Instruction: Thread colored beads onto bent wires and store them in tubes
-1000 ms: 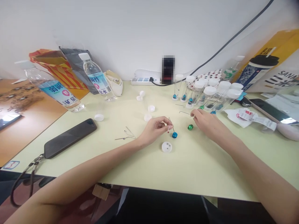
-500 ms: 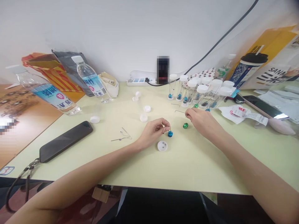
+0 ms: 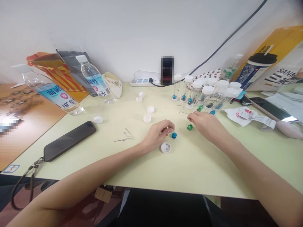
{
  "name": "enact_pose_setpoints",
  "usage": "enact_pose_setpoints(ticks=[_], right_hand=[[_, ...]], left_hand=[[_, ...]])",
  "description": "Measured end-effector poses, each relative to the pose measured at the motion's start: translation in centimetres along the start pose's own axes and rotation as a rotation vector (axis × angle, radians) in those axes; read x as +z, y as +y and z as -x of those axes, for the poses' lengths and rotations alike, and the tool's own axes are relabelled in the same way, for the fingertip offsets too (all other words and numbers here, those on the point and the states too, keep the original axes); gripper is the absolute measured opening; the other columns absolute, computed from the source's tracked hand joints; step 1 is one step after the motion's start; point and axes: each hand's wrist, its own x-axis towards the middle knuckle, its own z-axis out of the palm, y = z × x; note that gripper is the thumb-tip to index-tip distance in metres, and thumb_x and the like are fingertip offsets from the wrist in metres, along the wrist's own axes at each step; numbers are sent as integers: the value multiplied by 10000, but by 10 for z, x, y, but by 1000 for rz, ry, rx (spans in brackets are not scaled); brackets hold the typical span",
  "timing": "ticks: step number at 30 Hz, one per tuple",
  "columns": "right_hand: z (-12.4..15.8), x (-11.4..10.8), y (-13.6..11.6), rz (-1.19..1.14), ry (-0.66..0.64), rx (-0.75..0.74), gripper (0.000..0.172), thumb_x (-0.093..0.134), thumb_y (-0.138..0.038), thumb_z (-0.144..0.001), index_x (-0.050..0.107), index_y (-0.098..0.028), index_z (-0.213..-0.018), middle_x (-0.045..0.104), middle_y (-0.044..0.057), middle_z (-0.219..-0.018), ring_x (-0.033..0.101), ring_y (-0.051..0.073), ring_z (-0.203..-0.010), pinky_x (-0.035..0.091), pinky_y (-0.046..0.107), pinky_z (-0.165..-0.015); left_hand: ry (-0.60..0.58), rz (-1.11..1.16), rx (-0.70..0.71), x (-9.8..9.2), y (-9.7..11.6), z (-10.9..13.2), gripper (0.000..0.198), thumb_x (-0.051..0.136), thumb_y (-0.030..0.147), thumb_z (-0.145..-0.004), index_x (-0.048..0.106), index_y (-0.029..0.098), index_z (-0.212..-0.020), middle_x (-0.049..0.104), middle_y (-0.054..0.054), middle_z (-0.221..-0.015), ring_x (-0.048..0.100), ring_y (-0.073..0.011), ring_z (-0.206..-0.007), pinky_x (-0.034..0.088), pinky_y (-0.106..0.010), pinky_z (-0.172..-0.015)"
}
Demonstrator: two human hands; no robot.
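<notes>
My left hand [image 3: 160,133] is closed in a pinch on a thin metal wire, whose lower end meets a shiny blue bell-like ball [image 3: 174,135] by the fingertips. Just below it sits a white round cap [image 3: 166,147] with a few small dark bits inside. My right hand [image 3: 201,123] is also pinched closed; its fingertips hide whatever they grip. A shiny green ball [image 3: 189,127] lies on the table under those fingertips, and another green piece [image 3: 200,108] is behind the hand. A thin bent rod [image 3: 183,113] reaches toward the right fingertips; whether they touch it I cannot tell.
Clear capped tubes [image 3: 189,94] with blue balls and wires stand at the back right. Loose wires [image 3: 125,137] lie left of my left hand, beyond them a black phone [image 3: 71,140]. Water bottles [image 3: 96,80], a power strip [image 3: 144,81] and a paper cup [image 3: 257,71] line the back.
The whole view has shifted slightly, so things appear a little further right. Both hands keep nearly the same places and their pinches; the left fingers have turned slightly around the wire.
</notes>
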Motion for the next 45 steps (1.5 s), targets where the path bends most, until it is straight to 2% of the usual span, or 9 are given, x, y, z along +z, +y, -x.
enact_pose_setpoints(ticks=[6, 16, 23, 32, 34, 37, 41, 45], right_hand=[[0, -1, -1, 9, -1, -6, 192, 408, -110, -896, 594, -152, -918, 629, 100, -842, 556, 180, -691, 212, 282, -525], [1, -2, -3, 22, 24, -24, 159, 447, -58, -862, 561, -166, -882, 620, 60, -819, 550, 172, -689, 189, 275, -508], [0, 2, -2, 22, 23, -20, 151, 433, -92, -888, 562, -166, -868, 619, 55, -821, 547, 171, -682, 197, 271, -502], [1, -2, -3, -30, 49, -8, 211, 440, -116, -892, 641, -182, -893, 643, 60, -848, 578, 173, -679, 254, 266, -509], [1, -4, -5, -150, 92, 11, 226, 434, -150, -907, 658, -178, -903, 663, 70, -881, 604, 185, -735, 316, 266, -547], [0, -6, -9, -485, 131, 56, 233, 436, -197, -916, 668, -179, -912, 686, 54, -848, 618, 172, -736, 396, 268, -616], [-1, -4, -14, -1037, 96, 208, 210, 509, -331, -898, 657, -184, -926, 655, 17, -722, 559, 128, -584, 420, 258, -561], [-3, 2, -16, -1491, 83, 274, 206, 610, -362, -848, 659, -182, -935, 626, 14, -748, 546, 108, -625, 429, 236, -573]], left_hand=[[-10, -48, 40, 2, 1, -3, 190, 376, 71, -855, 527, 179, -815, 582, -17, -795, 490, -106, -670, 399, -223, -619], [8, -70, 40, 3, 1, -3, 194, 368, 112, -890, 541, 182, -835, 599, -34, -829, 519, -114, -689, 417, -226, -626], [-13, -47, 66, 2, -2, -2, 200, 371, 56, -858, 522, 182, -817, 583, -16, -804, 492, -99, -661, 411, -215, -623], [-29, -88, 91, 3, -2, -3, 209, 364, 63, -853, 537, 178, -828, 572, -17, -793, 496, -104, -661, 412, -224, -623], [-38, -103, 79, 3, -1, -3, 202, 375, 69, -850, 546, 177, -834, 566, -13, -781, 492, -100, -639, 413, -227, -623], [-47, -99, 45, 3, -1, -3, 165, 416, 104, -859, 562, 178, -839, 573, -10, -786, 502, -99, -631, 421, -231, -625], [-63, -38, -25, 0, -3, 0, 194, 410, 119, -882, 550, 195, -994, 578, -9, -848, 566, -105, -687, 442, -242, -665], [-55, -27, -92, -13, -5, 12, 174, 426, 205, -915, 473, 201, -1082, 569, -14, -900, 558, -103, -670, 438, -255, -673]])
